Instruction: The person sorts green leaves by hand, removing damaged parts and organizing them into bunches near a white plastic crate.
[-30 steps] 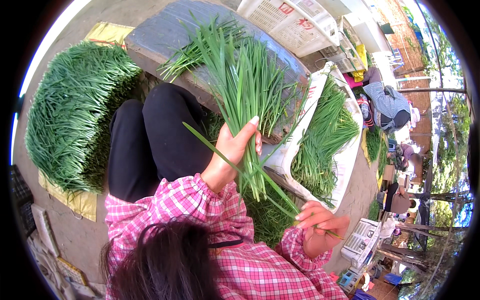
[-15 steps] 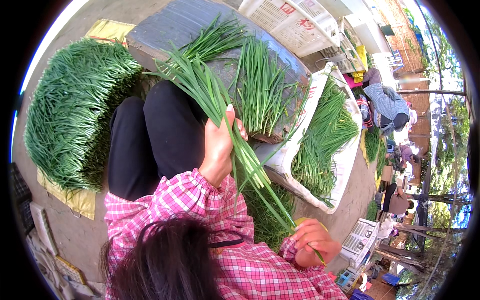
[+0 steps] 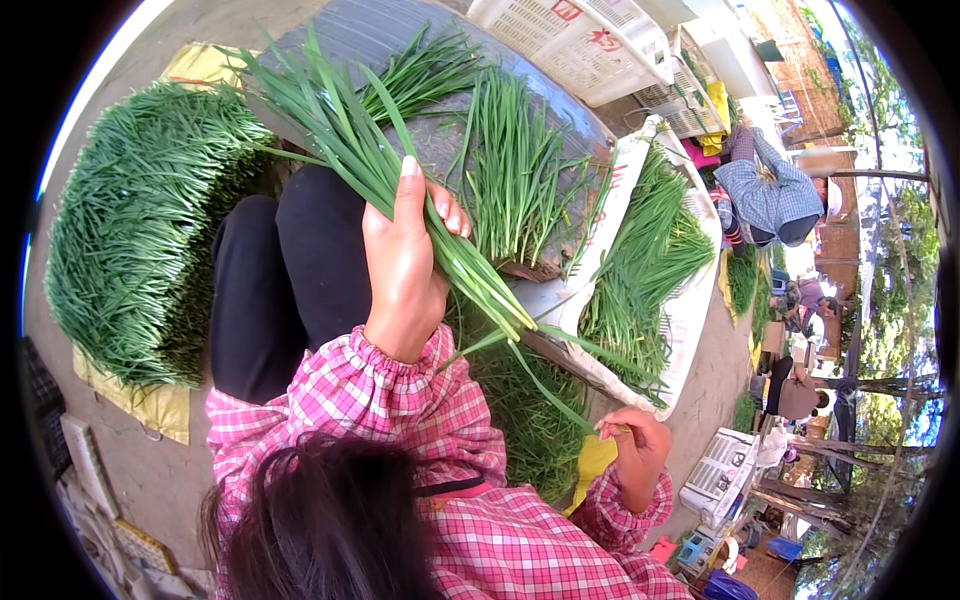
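My left hand (image 3: 405,255) is closed round a bunch of garlic chives (image 3: 335,130), its thumb laid along the stalks. The leafy tops point up and to the left; the pale stem ends (image 3: 515,318) stick out below the fist. A few loose leaves dangle from those ends. Lower right, my right hand (image 3: 637,450) has its fingertips pinched on the end of one long chive leaf (image 3: 555,395). Beyond my left hand, two loose bundles of chives, one upright (image 3: 515,165) and one slanted (image 3: 430,75), lie on a dark grey board (image 3: 335,40).
A white crate (image 3: 690,355) of chives stands right of the board. On the left, a big stack of chives (image 3: 140,235) rests on yellow sacking (image 3: 160,405). Loose green leaves (image 3: 530,430) lie below my hands. White crates (image 3: 575,45) stand behind; other people (image 3: 775,190) sit farther right.
My left hand has moved up and left with the chives. My right hand has shifted slightly up, and the leaf it pinches now hangs away from the bunch.
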`<state>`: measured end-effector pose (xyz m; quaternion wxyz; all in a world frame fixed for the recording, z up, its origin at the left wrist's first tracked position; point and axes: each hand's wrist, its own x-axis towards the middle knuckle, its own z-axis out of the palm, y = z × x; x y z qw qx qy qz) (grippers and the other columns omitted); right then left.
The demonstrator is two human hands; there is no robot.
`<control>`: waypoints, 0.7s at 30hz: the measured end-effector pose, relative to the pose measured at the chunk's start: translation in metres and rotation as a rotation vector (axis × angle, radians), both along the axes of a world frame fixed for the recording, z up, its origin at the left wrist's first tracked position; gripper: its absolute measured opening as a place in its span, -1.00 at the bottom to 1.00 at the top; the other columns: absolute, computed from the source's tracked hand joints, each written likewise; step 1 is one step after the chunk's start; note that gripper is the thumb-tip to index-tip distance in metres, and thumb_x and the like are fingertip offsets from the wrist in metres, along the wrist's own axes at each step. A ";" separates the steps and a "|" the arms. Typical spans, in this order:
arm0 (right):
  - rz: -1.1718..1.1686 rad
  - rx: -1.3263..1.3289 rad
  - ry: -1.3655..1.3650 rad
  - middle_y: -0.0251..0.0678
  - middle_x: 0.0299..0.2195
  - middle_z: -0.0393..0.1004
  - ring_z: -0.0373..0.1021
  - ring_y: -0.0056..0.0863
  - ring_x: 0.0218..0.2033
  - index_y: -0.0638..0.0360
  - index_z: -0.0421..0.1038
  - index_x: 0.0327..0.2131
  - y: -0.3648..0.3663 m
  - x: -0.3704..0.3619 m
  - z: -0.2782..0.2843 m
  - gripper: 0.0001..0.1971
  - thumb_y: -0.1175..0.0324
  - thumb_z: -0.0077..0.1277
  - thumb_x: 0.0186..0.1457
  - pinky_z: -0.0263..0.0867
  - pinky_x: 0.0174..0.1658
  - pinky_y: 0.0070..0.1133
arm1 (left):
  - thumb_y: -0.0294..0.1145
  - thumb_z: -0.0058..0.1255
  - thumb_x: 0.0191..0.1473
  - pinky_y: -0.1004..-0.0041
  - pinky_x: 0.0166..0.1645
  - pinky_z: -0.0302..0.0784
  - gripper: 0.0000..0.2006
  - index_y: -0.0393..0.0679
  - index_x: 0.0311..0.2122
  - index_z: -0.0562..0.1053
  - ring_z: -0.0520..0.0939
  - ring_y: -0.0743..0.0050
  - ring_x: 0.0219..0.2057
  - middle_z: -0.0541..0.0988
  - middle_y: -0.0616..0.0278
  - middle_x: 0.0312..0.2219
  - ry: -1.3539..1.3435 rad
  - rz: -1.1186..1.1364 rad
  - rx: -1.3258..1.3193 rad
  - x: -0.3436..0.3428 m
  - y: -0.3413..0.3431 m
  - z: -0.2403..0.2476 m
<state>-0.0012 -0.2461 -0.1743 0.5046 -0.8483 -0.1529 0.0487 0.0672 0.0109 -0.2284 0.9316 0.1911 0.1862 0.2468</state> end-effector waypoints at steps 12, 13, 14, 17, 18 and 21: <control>-0.164 0.214 0.077 -0.39 -0.55 0.19 0.10 -0.72 -0.59 0.31 0.22 -0.31 0.003 0.023 -0.017 -0.83 0.42 -0.31 0.07 0.06 -0.53 -0.78 | -0.30 -0.29 0.07 0.52 -0.55 0.24 -0.81 -0.16 -0.50 0.13 0.26 0.54 -0.66 0.21 0.30 -0.71 -0.099 0.189 0.065 -0.016 0.011 0.025; -0.161 0.222 0.131 -0.39 -0.55 0.19 0.10 -0.73 -0.58 0.31 0.22 -0.29 0.018 0.024 -0.018 -0.82 0.41 -0.31 0.07 0.06 -0.51 -0.79 | -0.30 -0.30 0.07 0.52 -0.55 0.24 -0.81 -0.16 -0.50 0.13 0.26 0.54 -0.66 0.22 0.30 -0.71 -0.103 0.174 0.050 -0.017 0.009 0.026; -0.141 0.247 0.199 -0.39 -0.54 0.20 0.09 -0.73 -0.57 0.30 0.21 -0.27 0.033 0.027 -0.026 -0.80 0.40 -0.31 0.07 0.06 -0.50 -0.79 | -0.30 -0.30 0.07 0.52 -0.55 0.24 -0.81 -0.16 -0.50 0.13 0.27 0.54 -0.66 0.22 0.30 -0.71 -0.096 0.174 0.055 -0.020 0.007 0.025; -0.012 0.155 0.150 -0.38 -0.43 0.22 0.12 -0.73 -0.46 0.29 0.19 -0.20 0.054 0.035 -0.034 -0.73 0.33 -0.26 0.06 0.06 -0.36 -0.82 | -0.31 -0.30 0.07 0.52 -0.55 0.24 -0.80 -0.15 -0.51 0.11 0.26 0.55 -0.67 0.22 0.30 -0.71 -0.085 0.122 0.039 -0.018 -0.003 0.029; -0.005 0.144 0.136 -0.37 -0.37 0.22 0.14 -0.71 -0.44 0.27 0.22 -0.24 0.062 0.035 -0.034 -0.76 0.36 -0.19 0.02 0.11 -0.34 -0.79 | -0.30 -0.30 0.07 0.52 -0.55 0.24 -0.80 -0.15 -0.52 0.11 0.26 0.56 -0.67 0.22 0.30 -0.71 -0.054 0.118 0.054 -0.020 -0.006 0.029; 0.014 0.129 -0.004 -0.32 -0.36 0.21 0.16 -0.67 -0.46 0.27 0.26 -0.35 0.081 0.038 -0.031 -0.83 0.45 -0.09 -0.07 0.15 -0.39 -0.72 | -0.31 -0.30 0.07 0.53 -0.55 0.24 -0.79 -0.16 -0.52 0.11 0.26 0.57 -0.67 0.21 0.30 -0.71 -0.036 0.098 0.052 -0.021 -0.008 0.029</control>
